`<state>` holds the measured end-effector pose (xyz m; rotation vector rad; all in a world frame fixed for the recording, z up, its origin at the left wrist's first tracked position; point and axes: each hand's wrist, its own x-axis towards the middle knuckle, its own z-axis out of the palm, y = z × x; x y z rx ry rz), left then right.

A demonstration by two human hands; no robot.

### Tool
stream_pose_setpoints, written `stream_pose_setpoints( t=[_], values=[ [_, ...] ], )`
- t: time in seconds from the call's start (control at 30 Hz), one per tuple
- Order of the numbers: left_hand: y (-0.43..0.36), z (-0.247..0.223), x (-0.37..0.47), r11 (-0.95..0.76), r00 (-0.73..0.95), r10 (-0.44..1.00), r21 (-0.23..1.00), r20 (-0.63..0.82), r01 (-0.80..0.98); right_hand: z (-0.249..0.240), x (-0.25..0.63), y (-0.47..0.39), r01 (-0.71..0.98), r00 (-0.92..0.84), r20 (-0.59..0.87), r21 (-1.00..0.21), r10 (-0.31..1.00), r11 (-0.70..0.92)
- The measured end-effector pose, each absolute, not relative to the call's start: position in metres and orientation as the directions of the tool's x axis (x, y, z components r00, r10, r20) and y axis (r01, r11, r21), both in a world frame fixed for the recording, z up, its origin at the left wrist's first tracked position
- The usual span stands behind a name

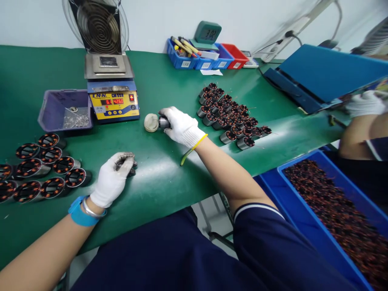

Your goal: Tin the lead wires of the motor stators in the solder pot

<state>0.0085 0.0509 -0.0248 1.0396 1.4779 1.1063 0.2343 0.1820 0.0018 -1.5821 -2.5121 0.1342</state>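
My right hand (182, 126), in a white glove with a yellow cuff, grips a small metal motor stator (164, 122) like those in the rows. Its far end is beside a round cream-coloured pot (151, 123), and I cannot tell whether they touch. A green-yellow tool handle (186, 157) sticks out below that wrist; the rest is hidden. Low over the mat, my left hand (113, 176) is curled, its glove fingertips stained dark. Something black shows beneath those fingers, mostly covered. Several wound stators (53, 187) stand grouped left of it.
A soldering pot (113, 106) with a lit display stands at the back, a fan behind it. Left of it is a purple bin (65, 110) with metal scraps. More stators (228, 117) fill the right. A blue crate (330, 202) holds copper-coloured parts. A co-worker's gloved hand (365, 104) is at far right.
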Motion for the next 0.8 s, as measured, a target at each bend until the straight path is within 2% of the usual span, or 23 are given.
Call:
stream_pose_setpoints(
  t=[0.23,0.5,0.63,0.8],
  values=[
    [0.051,-0.025,0.009,0.222,-0.135,0.969,0.971,-0.209,0.092,-0.002,0.231,0.183,0.895,-0.388,0.134,-0.182,0.912,0.408],
    [0.052,-0.026,0.008,0.223,-0.118,0.97,0.969,-0.211,0.104,0.0,0.224,0.182,0.91,-0.383,0.067,-0.142,0.921,0.389],
    [0.052,-0.026,0.008,0.234,-0.111,0.968,0.968,-0.223,0.092,0.005,0.223,0.187,0.909,-0.379,0.05,-0.165,0.924,0.382],
    [0.052,-0.028,0.007,0.237,-0.098,0.969,0.968,-0.229,0.083,0.008,0.234,0.183,0.887,-0.368,0.213,-0.211,0.905,0.411]
  ],
)
